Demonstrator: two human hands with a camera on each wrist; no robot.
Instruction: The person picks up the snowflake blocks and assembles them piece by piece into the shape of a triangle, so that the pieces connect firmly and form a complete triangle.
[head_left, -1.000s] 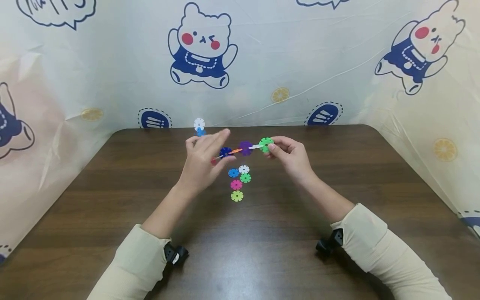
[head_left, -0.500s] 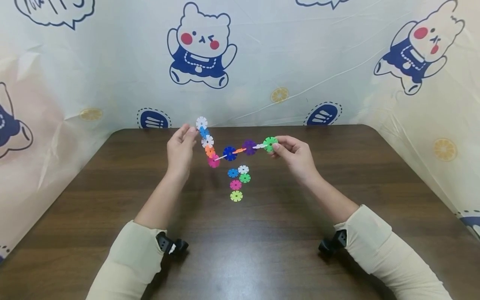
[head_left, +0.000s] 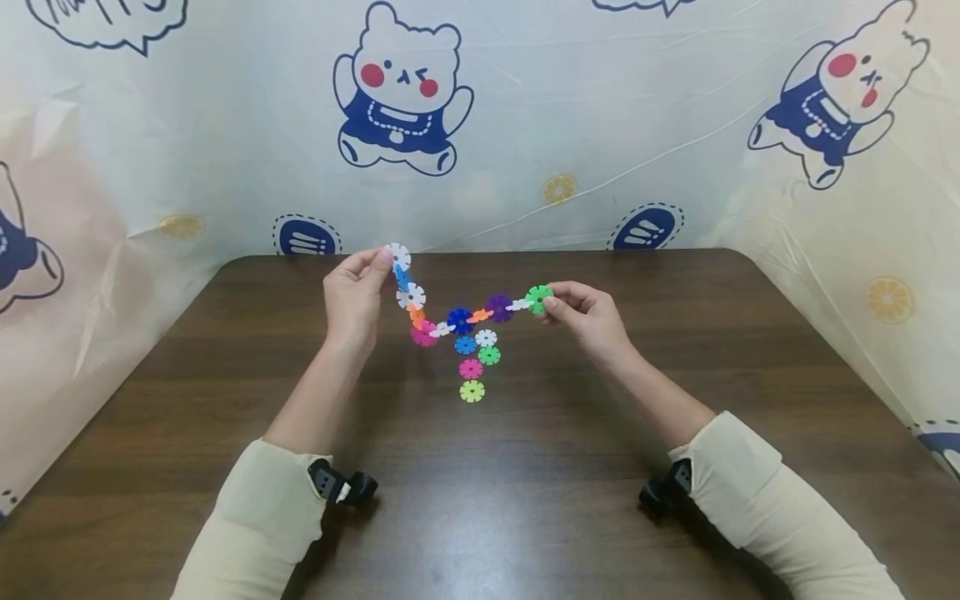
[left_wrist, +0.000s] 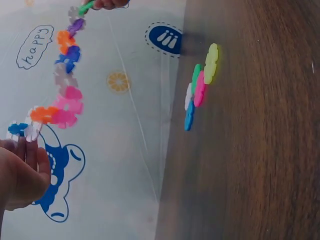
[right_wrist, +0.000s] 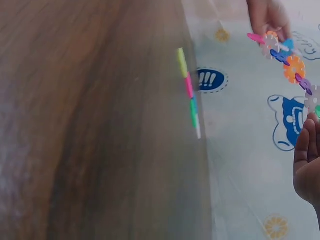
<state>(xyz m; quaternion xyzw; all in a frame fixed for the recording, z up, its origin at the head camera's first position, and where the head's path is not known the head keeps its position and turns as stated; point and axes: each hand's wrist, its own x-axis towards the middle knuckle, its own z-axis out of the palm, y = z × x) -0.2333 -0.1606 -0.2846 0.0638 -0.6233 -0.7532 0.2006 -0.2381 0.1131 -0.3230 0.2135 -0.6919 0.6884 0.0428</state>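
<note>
A chain of interlocked notched plastic discs (head_left: 460,321) sags between my two hands above the table. My left hand (head_left: 352,300) pinches the white disc (head_left: 400,257) at its left end. At the other end my right hand (head_left: 592,321) pinches a green disc (head_left: 537,298) between thumb and fingers. Blue, white, orange, pink, dark blue and purple discs make up the links between. The left wrist view shows the chain curving from the left hand (left_wrist: 27,172) up past a pink disc (left_wrist: 68,106). In the right wrist view the right hand (right_wrist: 309,165) is partly cut off by the edge.
Several loose discs lie on the brown wooden table (head_left: 480,483) below the chain: blue (head_left: 465,345), white (head_left: 486,337), green (head_left: 489,356), pink (head_left: 470,368) and yellow-green (head_left: 472,392). A printed cloth (head_left: 570,100) with cartoon bears hangs behind the table.
My left hand has moved left from over the chain's middle and taken hold of the white end disc. The chain's middle now hangs slightly lower, and the right hand has shifted slightly right.
</note>
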